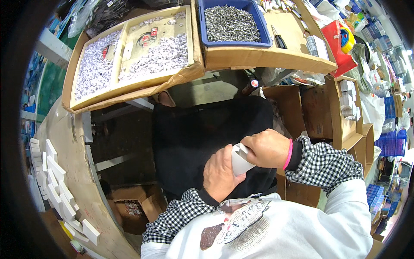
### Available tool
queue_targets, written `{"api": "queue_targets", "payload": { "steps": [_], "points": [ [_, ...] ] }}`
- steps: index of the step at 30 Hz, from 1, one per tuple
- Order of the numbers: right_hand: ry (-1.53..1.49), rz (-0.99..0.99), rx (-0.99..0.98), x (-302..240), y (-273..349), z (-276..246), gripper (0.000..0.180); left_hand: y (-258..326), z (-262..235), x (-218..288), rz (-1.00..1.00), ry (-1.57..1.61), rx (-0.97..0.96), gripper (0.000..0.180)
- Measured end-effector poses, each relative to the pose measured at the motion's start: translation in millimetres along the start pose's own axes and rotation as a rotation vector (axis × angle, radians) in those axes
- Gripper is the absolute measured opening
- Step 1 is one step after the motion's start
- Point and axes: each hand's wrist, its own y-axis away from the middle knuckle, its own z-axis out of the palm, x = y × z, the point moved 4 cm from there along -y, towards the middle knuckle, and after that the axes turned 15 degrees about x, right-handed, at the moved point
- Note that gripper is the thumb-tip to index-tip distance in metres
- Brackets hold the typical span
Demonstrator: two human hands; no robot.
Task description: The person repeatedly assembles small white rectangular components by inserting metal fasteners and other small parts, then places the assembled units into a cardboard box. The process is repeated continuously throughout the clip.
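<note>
Above my lap, my left hand (pixel 219 173) is wrapped round a small white carton (pixel 240 164), fingers along its left side and the thumb beneath. My right hand (pixel 268 147) is curled in against the carton's upper end, its fingers bent at a small white flap there. The carton tilts, and the right fingertips are partly hidden behind the hand. Beneath both hands a black cloth (pixel 207 129) covers my lap.
A wooden tray (pixel 117 56) of small white pieces and a blue bin (pixel 265 36) of metal parts stand on the bench ahead, with a screwdriver (pixel 279 39). White cartons (pixel 56 177) lie at left. Cardboard boxes (pixel 317 108) stand at right, below a red box (pixel 335 47).
</note>
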Motion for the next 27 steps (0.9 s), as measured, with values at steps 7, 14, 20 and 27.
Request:
{"api": "queue_targets", "payload": {
  "steps": [7, 14, 20, 27],
  "points": [
    [-0.237, -0.062, 0.017, -10, 1, -19, 0.045, 0, -11, -4, 0.062, 0.089, 0.182, 0.091],
    [-0.417, -0.151, 0.049, -48, 10, -40, 0.025, 3, -28, -12, 0.307, 0.196, 0.543, 0.082],
    [-0.38, -0.287, 0.149, -60, 6, -42, 0.025, 5, -26, -17, 0.348, 0.309, 0.648, 0.085],
    [-0.325, -0.36, 0.1, -56, 3, -39, 0.022, 8, -36, -23, 0.31, 0.434, 0.46, 0.09]
  ]
}}
